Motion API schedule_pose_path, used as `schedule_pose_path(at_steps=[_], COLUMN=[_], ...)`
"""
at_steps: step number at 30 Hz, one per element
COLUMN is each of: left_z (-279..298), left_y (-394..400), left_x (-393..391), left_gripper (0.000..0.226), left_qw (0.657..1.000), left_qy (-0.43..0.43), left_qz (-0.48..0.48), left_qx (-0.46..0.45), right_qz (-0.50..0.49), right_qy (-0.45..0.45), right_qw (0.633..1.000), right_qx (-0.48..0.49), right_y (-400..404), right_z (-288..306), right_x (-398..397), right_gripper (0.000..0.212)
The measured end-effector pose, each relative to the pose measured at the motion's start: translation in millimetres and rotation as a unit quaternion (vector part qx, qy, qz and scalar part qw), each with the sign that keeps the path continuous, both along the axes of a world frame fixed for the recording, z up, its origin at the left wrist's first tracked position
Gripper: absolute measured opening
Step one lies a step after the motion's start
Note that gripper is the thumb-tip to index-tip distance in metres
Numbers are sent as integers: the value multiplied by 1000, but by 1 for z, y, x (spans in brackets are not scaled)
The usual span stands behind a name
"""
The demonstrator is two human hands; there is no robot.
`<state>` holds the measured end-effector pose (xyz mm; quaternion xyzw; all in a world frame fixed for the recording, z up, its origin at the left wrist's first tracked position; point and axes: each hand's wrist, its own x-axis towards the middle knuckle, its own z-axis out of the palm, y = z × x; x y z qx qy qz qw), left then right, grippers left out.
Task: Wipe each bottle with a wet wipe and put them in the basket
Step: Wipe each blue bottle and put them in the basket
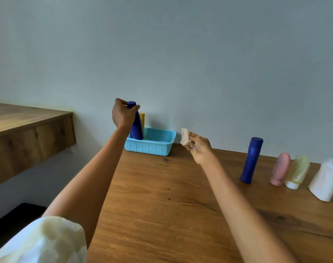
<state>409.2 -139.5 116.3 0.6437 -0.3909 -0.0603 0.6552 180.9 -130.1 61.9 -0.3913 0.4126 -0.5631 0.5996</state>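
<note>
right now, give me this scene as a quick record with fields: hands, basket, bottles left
left hand: left hand grips the cap end of a dark blue bottle, its base in the basket
right hand: right hand holds a crumpled wipe
basket: light blue basket by the wall, a yellow bottle inside
on table: tall blue bottle, pink bottle, pale yellow bottle, white bottle

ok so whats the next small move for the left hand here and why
Probably let go. The left hand grips the cap of the dark blue plastic bottle, whose base already sits inside the light blue perforated basket beside a yellow bottle. The right hand holds the crumpled beige wipe.
</note>
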Motion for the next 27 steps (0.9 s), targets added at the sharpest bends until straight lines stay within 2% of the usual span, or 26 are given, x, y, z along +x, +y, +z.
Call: schedule_pose_path(at_steps=[9, 16, 22, 27], left_z=[-1, -27, -26, -30], left_y=[-13, -27, -28, -23], left_x=[10, 20, 22, 21], left_gripper=[46, 55, 61, 80], left_qw=[993, 980, 978, 979], left_qy=[-87, -109, -102, -86], left_qz=[48, 48, 31, 44], left_qx=[67, 158, 177, 177], right_qz=[-1, 11, 31, 29], right_qy=[-7, -10, -5, -14], right_qw=[1000, 1000, 999, 999], right_qx=[-7, -19, -11, -13], right_y=[-9, -16, -10, -8], right_z=[-3, -3, -7, -1], right_x=[-3, -8, -1, -2], right_gripper=[31, 31, 31, 31])
